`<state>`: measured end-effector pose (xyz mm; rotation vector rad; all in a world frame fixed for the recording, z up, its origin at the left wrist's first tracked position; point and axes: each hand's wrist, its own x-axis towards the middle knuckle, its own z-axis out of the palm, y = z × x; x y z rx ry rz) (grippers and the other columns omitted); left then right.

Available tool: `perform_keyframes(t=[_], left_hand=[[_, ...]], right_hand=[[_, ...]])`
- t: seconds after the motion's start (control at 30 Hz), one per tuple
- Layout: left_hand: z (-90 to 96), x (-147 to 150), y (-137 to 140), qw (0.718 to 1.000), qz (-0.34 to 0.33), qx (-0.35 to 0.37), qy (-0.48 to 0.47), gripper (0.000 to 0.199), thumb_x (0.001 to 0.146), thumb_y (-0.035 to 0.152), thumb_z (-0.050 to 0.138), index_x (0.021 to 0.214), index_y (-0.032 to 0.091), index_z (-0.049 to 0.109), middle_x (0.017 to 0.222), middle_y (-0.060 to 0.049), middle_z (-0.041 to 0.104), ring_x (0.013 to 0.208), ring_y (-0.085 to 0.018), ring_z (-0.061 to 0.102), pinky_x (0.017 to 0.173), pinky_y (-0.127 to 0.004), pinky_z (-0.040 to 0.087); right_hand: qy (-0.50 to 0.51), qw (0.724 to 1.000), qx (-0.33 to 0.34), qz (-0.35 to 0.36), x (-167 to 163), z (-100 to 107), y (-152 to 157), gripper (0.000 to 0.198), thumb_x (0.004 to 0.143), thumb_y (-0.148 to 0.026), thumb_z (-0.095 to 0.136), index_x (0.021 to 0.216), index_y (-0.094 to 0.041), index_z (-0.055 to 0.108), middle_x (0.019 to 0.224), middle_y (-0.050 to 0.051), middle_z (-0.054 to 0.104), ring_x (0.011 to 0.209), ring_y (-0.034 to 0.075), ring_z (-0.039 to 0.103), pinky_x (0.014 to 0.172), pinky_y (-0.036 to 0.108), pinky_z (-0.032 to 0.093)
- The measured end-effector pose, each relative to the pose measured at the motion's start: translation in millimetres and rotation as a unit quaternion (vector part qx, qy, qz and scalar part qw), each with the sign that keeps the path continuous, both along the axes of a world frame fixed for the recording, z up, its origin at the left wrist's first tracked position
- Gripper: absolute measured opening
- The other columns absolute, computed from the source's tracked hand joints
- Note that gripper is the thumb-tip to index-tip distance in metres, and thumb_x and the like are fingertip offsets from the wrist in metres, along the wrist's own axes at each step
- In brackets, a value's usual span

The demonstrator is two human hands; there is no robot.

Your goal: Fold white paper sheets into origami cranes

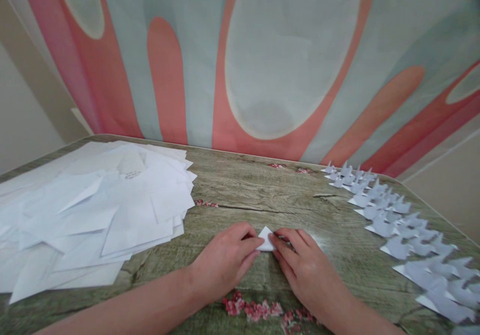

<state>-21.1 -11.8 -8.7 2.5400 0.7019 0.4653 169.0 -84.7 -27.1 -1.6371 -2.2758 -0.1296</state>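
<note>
A small piece of folded white paper [266,240] shows as a triangle with its point away from me, low over the wood-patterned table. My left hand [228,255] pinches its left corner between thumb and fingers. On the other side, my right hand [300,257] grips the right corner, fingers closed on it. Both hands hide the paper's outer ends, so its full shape cannot be made out.
A wide, loose heap of white paper sheets [146,210] covers the left of the table [240,190]. Along the right edge stand rows of folded white paper figures [382,210]. Behind the table hangs a patterned backdrop [292,65].
</note>
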Motion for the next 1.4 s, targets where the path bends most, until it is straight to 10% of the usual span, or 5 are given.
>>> perform_keyframes(t=[1.4], left_hand=[[9.3, 1.6, -3.6, 0.997, -0.015, 0.042, 0.062, 0.025, 0.085, 0.027, 0.051, 0.108, 0.019, 0.055, 0.102, -0.006, 0.054, 0.094, -0.02, 0.048, 0.083, -0.034, 0.042]], right_hand=[[-0.055, 0.998, 0.027, -0.004, -2.4, 7.1, 0.2, 0.023, 0.087, -0.016, 0.046, 0.106, -0.016, 0.059, 0.099, 0.009, 0.059, 0.087, 0.02, 0.052, 0.075, 0.037, 0.048]])
